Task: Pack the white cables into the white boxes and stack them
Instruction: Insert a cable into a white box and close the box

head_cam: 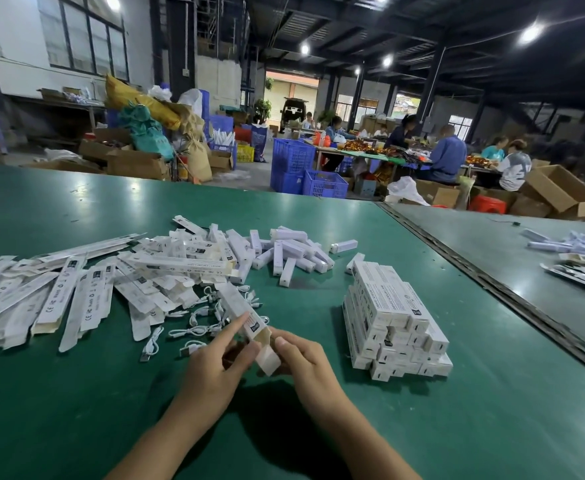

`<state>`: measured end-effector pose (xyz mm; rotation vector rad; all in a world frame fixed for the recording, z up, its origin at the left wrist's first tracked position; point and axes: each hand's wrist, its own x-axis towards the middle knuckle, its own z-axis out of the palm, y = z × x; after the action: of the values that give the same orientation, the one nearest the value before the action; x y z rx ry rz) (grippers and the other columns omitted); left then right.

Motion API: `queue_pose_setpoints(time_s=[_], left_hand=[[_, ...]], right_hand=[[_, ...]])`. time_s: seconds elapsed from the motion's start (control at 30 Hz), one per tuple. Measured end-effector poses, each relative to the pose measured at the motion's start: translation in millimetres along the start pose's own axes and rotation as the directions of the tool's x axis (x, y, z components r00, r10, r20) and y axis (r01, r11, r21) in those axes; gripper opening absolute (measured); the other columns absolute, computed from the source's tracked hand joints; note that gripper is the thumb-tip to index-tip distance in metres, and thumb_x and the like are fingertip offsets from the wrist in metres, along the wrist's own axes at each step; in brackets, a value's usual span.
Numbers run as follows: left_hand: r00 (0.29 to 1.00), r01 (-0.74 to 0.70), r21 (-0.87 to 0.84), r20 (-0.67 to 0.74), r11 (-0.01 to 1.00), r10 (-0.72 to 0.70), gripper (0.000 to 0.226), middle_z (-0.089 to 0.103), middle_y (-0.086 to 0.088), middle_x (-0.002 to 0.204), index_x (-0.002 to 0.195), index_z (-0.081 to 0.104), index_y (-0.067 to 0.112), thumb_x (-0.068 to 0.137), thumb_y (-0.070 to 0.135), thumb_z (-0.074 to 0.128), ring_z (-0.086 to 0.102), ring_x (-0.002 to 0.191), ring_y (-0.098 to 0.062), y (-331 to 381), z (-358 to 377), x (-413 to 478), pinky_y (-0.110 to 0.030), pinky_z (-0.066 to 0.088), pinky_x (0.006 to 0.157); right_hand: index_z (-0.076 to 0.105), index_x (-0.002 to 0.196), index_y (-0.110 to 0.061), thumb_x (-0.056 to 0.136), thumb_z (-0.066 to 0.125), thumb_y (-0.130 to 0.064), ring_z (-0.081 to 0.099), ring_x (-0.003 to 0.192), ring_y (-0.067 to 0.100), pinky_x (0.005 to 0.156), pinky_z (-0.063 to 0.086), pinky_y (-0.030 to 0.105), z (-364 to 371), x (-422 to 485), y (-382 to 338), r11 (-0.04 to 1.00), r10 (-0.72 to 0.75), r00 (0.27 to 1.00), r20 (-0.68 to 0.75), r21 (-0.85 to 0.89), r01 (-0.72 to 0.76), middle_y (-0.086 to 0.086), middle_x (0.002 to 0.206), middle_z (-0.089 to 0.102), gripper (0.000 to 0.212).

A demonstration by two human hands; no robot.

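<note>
A long white box (240,308) is held between both hands above the green table (318,427), its open end flap toward me. My left hand (214,365) grips the box from the left, index finger stretched along its top. My right hand (304,358) holds the open end from the right. Several short white cables (194,331) lie loose on the table just beyond my left hand. A neat stack of packed white boxes (395,318) stands to the right of my hands.
Flat unfolded box sleeves (41,299) spread across the left of the table. A heap of small white boxes (284,251) lies further back. A second table (509,271) with white items adjoins on the right. People work at tables far behind.
</note>
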<state>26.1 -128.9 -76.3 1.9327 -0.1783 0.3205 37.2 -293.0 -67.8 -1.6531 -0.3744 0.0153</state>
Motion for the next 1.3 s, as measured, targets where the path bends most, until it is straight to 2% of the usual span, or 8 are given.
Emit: queue_pose_setpoints(time_s=[0.23,0.4,0.6,0.73,0.83,0.97,1.17,1.3], left_hand=[[0.998,-0.06,0.058,0.015,0.996,0.059,0.048,0.056,0.038,0.087,0.125,0.053,0.05,0.078,0.054,0.064,0.048,0.084,0.036,2,-1,-2,0.006,0.036,0.069],[0.998,-0.049,0.015,0.025,0.999,0.049,0.039,0.065,0.042,0.087,0.113,0.06,0.051,0.075,0.054,0.068,0.061,0.093,0.02,-4,-2,-1,0.0,0.043,0.078],[0.992,-0.121,0.08,0.038,0.989,0.119,0.036,0.071,0.025,0.099,0.124,0.06,0.049,0.09,0.041,0.062,0.065,0.095,0.013,-3,-1,-1,-0.009,0.049,0.084],[0.976,-0.135,0.088,0.185,0.987,0.117,0.047,0.073,0.005,0.085,0.14,0.045,0.05,0.093,0.051,0.05,0.063,0.07,-0.012,-4,-1,0,-0.028,0.05,0.076],[0.968,-0.11,0.046,0.231,0.993,0.096,0.047,0.072,0.026,0.099,0.137,0.036,0.054,0.092,0.051,0.047,0.066,0.091,0.003,-5,3,-1,-0.016,0.046,0.084],[0.976,-0.078,0.061,0.208,0.995,0.064,0.048,0.063,0.044,0.084,0.139,0.029,0.049,0.098,0.038,0.053,0.061,0.082,0.014,-8,6,1,-0.006,0.042,0.076],[0.98,-0.074,0.023,0.185,0.997,0.068,0.036,0.074,0.003,0.084,0.123,0.043,0.054,0.097,0.033,0.057,0.064,0.076,-0.022,-10,3,-1,-0.03,0.047,0.075],[0.987,-0.054,0.012,0.152,0.998,0.051,0.026,0.075,0.015,0.094,0.117,0.052,0.048,0.096,0.036,0.061,0.07,0.092,0.003,-10,2,-2,-0.008,0.046,0.074]], right_hand=[[0.073,0.106,-0.018,0.091,0.068,-0.013,0.07,0.084,0.016,0.08,0.057,0.034,-6,-2,2,0.984,-0.1,0.991,-0.091,-0.158,0.085,0.0,0.098,0.075,0.017],[0.064,0.08,-0.021,0.082,0.074,-0.006,0.071,0.095,0.011,0.086,0.056,0.031,-8,-3,0,0.957,-0.217,0.971,-0.099,-0.218,0.191,-0.011,0.119,0.068,0.019],[0.069,0.088,-0.014,0.084,0.07,-0.002,0.068,0.104,0.003,0.092,0.054,0.025,-8,-4,5,0.925,-0.255,0.966,-0.05,-0.303,0.229,-0.016,0.11,0.071,0.012],[0.062,0.106,-0.023,0.087,0.065,-0.003,0.067,0.103,0.0,0.093,0.052,0.022,-12,-4,1,0.919,-0.242,0.97,-0.03,-0.328,0.219,-0.019,0.109,0.071,0.028],[0.052,0.119,-0.024,0.093,0.056,-0.004,0.062,0.11,-0.004,0.093,0.048,0.016,-13,-5,0,0.915,-0.229,0.973,-0.008,-0.344,0.213,-0.021,0.113,0.07,0.033],[0.039,0.133,-0.029,0.099,0.047,-0.007,0.048,0.122,-0.013,0.095,0.038,0.008,-8,-6,-2,0.871,-0.229,0.973,0.032,-0.439,0.219,-0.036,0.13,0.054,0.041],[0.037,0.135,-0.043,0.099,0.049,-0.01,0.048,0.128,-0.001,0.105,0.042,0.027,-4,-3,1,0.861,-0.188,0.979,0.079,-0.466,0.203,-0.01,0.139,0.054,0.05],[0.058,0.105,-0.024,0.094,0.062,-0.013,0.066,0.1,-0.002,0.085,0.052,0.017,-5,-3,4,0.879,-0.27,0.963,-0.014,-0.411,0.241,-0.016,0.119,0.067,0.017]])
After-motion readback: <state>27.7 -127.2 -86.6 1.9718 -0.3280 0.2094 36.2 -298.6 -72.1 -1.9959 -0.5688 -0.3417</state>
